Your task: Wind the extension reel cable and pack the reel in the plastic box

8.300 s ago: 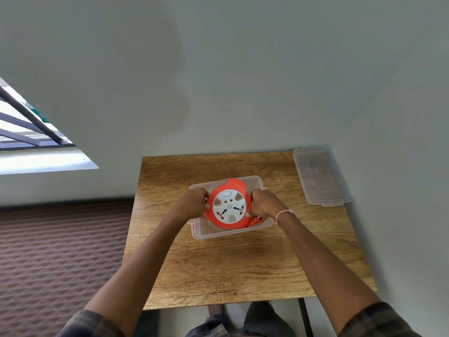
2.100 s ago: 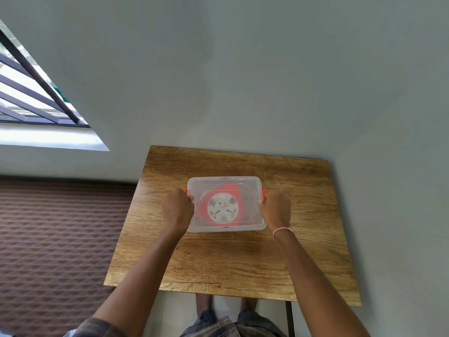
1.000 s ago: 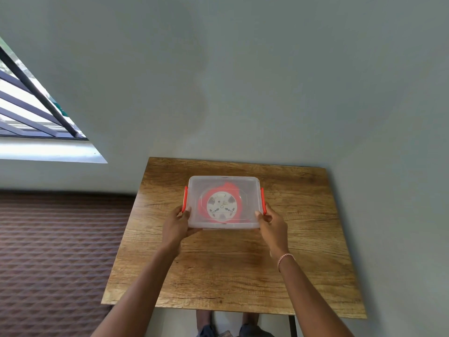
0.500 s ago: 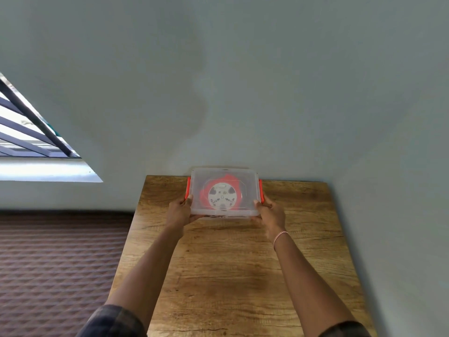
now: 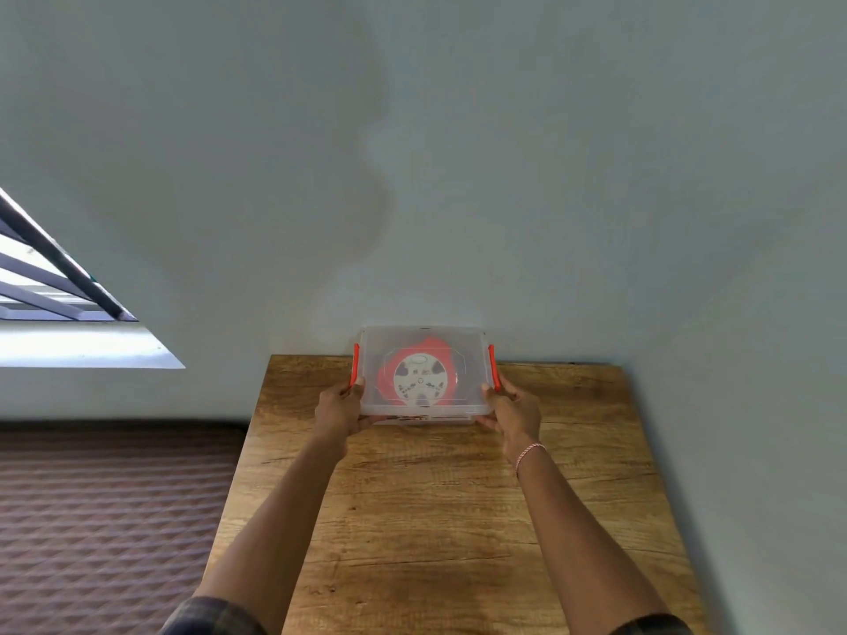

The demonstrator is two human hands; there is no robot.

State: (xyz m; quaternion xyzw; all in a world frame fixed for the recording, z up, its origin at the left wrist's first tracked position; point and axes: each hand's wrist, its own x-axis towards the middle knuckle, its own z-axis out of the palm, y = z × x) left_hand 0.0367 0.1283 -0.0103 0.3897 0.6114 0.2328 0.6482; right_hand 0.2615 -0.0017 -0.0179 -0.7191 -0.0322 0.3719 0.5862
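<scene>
Two hands grip one lidded plastic box [image 5: 424, 341] at its near corners: the left hand [image 5: 338, 407] with thumb on the side wall and fingers curled under the base, the right hand [image 5: 512, 407] likewise. Since half a second ago the box has slid farther back, and its far edge now reaches past the rear edge of the table [image 5: 440, 520], close against the wall [image 5: 458, 153]. One orange extension reel [image 5: 419, 375] lies flat inside, its white socket face up under the clear lid. Two orange latches, one at the left end [image 5: 355, 365] and one at the right [image 5: 493, 366], stand closed. The right wrist wears one bracelet [image 5: 528, 452]. Bare tabletop lies open on both sides of the box and across the whole near half.
</scene>
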